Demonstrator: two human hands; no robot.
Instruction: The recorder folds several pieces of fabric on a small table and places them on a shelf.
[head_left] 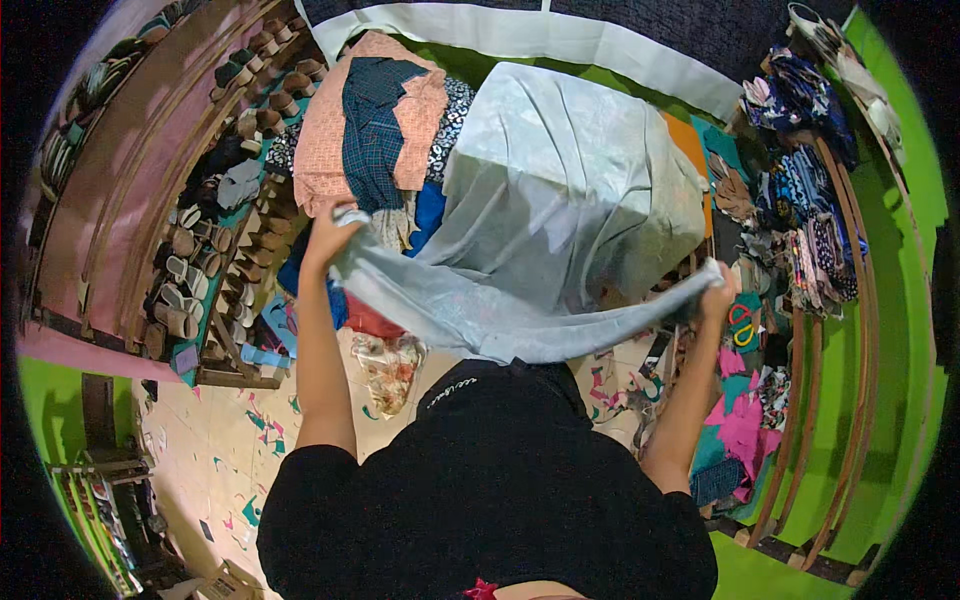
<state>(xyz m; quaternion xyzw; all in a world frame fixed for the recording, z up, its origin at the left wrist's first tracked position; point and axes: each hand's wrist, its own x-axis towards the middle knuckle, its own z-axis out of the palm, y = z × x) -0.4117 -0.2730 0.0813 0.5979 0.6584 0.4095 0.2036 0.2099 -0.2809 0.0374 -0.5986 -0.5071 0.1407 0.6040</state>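
Note:
A large pale grey-blue cloth [480, 290] stretches between my two hands. My left hand [333, 235] grips its left corner, and my right hand [716, 290] is closed round its right corner. Between them the near edge sags towards my body. The far part of the cloth drapes over a boxy shape [570, 120], whose surface is covered. Just beyond my left hand, a dark blue checked cloth [378, 120] lies over a peach patterned cloth [322, 150]. Blue, red and floral fabric [385, 368] hangs below my left wrist.
Racks of shoes and sandals [180, 290] line the left side. Along the right, wooden shelving holds folded patterned clothes [820, 255], with pink fabric scraps [740, 420] and green-handled scissors [742, 315] nearby. Small fabric scraps litter the tiled floor [190, 440].

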